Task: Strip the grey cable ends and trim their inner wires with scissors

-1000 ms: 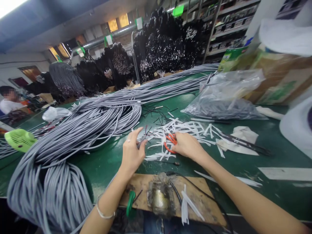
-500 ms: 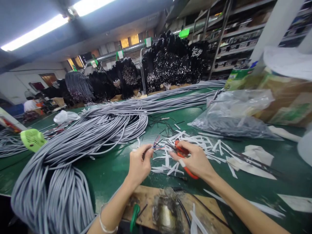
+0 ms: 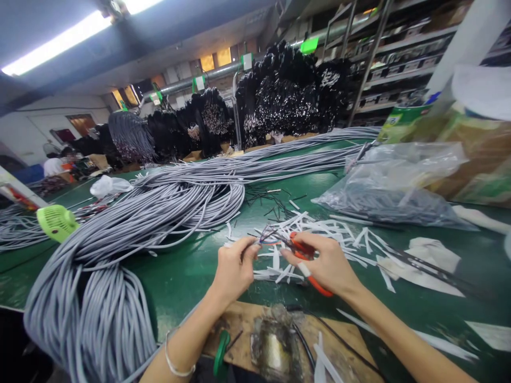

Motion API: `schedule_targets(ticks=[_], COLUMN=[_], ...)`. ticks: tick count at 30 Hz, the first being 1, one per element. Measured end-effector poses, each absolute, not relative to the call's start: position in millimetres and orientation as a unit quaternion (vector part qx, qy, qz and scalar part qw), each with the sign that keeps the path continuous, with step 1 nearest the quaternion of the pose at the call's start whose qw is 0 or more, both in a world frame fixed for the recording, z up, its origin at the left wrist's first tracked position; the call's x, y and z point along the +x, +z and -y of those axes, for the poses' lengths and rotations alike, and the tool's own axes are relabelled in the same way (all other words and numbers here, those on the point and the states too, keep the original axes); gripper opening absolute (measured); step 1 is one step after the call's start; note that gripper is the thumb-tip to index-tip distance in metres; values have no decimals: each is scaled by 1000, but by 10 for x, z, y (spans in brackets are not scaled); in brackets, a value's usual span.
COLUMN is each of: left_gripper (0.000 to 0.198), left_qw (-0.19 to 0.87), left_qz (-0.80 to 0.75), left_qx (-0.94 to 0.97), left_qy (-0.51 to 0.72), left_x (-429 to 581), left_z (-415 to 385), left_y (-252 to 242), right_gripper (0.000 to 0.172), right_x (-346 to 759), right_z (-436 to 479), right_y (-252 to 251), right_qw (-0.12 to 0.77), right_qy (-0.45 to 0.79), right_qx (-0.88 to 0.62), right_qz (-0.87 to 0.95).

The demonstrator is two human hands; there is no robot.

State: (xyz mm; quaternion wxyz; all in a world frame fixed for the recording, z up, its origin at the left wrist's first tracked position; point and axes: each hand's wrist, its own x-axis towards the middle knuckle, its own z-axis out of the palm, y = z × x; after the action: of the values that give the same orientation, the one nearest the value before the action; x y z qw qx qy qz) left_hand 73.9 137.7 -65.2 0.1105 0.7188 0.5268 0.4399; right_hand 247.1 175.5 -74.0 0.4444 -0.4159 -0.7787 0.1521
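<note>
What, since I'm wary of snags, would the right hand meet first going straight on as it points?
Probably the thin wires sticking out from the left hand; the orange-handled tool in the right hand points their way. Depth is unclear, so it may already touch them.

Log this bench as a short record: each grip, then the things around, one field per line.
Left grip: pinching thin colored wires
Right grip: holding orange-handled tool, tips near the wires; contact unclear
Surface: green bench
Left side: gray cable bundle, looped
Around the tool: scattered white strips
Right side: clear plastic bag
Near edge: wooden board bearing a metal block
</note>
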Motion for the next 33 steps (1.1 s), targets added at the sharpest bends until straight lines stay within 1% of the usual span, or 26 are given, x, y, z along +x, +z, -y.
schedule_targets(ticks=[5, 15, 22, 27, 30, 33], left_gripper=[22, 22, 22, 23, 25, 25], left_qw=[101, 113, 115, 115, 100, 95], left_qz=[-534, -539, -534, -508, -491, -471], left_qx=[709, 704, 714, 746, 763, 771], left_qy=[449, 449, 437, 414, 408, 419], left_x=[728, 725, 733, 749, 740, 729], left_z=[-1384, -1387, -1371, -1366, -1372, -1382], left_y=[-660, -667, -646, -637, -654, -684], right_gripper=[31, 38, 33, 30, 29, 23], right_x=[2490, 2507, 2504, 2470, 2469, 2498], right_z=[-1754, -1760, -1772, -1771, -1768, -1762], right_y=[-726, -739, -745, -802, -843, -854], right_qw=[457, 470, 456, 425, 416, 416], right_qy=[151, 155, 140, 126, 94, 46], right_qx=[-427, -446, -425, -382, -367, -349], right_qz=[765, 746, 769, 811, 827, 839])
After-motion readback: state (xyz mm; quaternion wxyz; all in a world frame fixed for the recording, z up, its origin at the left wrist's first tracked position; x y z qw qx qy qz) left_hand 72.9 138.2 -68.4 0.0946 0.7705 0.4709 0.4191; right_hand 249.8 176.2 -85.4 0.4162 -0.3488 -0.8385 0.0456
